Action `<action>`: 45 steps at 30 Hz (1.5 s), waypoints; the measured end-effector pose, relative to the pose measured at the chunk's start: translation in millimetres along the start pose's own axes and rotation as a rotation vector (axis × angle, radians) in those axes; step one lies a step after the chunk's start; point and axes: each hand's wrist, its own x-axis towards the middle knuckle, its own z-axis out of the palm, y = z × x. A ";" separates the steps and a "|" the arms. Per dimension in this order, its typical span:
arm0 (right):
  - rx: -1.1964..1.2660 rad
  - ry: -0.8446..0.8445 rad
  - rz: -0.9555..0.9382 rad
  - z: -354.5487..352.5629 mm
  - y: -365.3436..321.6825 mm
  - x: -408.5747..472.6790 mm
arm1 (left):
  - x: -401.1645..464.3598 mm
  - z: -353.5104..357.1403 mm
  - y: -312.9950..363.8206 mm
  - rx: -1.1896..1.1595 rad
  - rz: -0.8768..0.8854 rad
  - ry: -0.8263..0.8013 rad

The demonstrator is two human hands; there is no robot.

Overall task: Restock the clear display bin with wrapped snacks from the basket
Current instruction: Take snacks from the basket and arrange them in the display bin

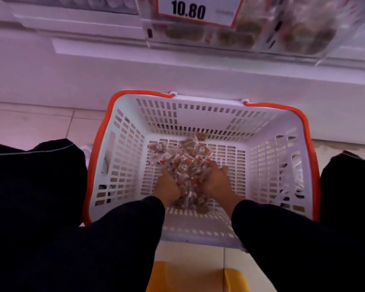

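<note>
I had my left hand (167, 187) and right hand (216, 182) cupped around the wrapped snacks (183, 163) in the basket (124, 165), each grip half-curled, holding them; the display bin (282, 34) lay up ahead.

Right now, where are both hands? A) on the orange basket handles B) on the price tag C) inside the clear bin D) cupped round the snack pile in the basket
D: the left hand and right hand flank the wrapped snacks on the floor of the basket.
</note>
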 end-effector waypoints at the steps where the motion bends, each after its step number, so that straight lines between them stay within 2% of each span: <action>1: 0.037 -0.022 -0.034 -0.6 -5.2 2.3 | -1.0 2.5 0.2 -0.030 -0.006 0.015; 4: 0.109 -0.091 -0.084 -10.2 -17.9 11.2 | 2.1 -5.7 3.1 -0.077 -0.029 0.013; 10: 0.115 -0.187 -0.060 -23.2 -15.7 10.4 | 3.3 -26.5 7.2 -0.004 -0.128 -0.194; 15: 0.080 -0.158 -0.053 -32.2 -9.8 -5.5 | -14.2 -32.8 -8.2 0.096 -0.092 -0.124; 19: 0.184 -0.202 -0.016 -51.0 -14.2 -19.3 | -29.2 -52.6 -2.4 -0.137 -0.085 -0.209; 21: 0.271 -0.223 -0.077 -68.6 -22.9 -31.9 | -42.4 -68.9 9.0 -0.307 -0.078 -0.250; 23: 0.294 -0.314 -0.181 -100.7 -41.6 -45.2 | -58.5 -93.8 27.7 -0.398 -0.023 -0.310; 26: 0.103 -0.496 -0.398 -176.0 -85.3 -66.4 | -83.9 -148.5 68.0 -0.398 0.127 -0.423; 29: -0.173 -0.393 -0.662 -255.4 -128.2 -96.2 | -120.5 -210.0 113.1 -0.372 0.273 -0.483; 32: -0.277 -0.298 -0.812 -309.1 -154.2 -138.6 | -173.0 -251.0 145.9 -0.324 0.383 -0.561; 35: -0.398 -0.120 -0.980 -338.7 -172.4 -172.5 | -224.1 -266.3 156.4 -0.311 0.455 -0.700; 39: -0.528 0.074 -1.071 -351.2 -184.7 -186.2 | -255.8 -269.9 168.1 -0.443 0.492 -0.829; 45: -0.506 0.313 -1.066 -362.0 -173.2 -169.8 | -242.3 -256.8 182.0 -0.577 0.505 -0.799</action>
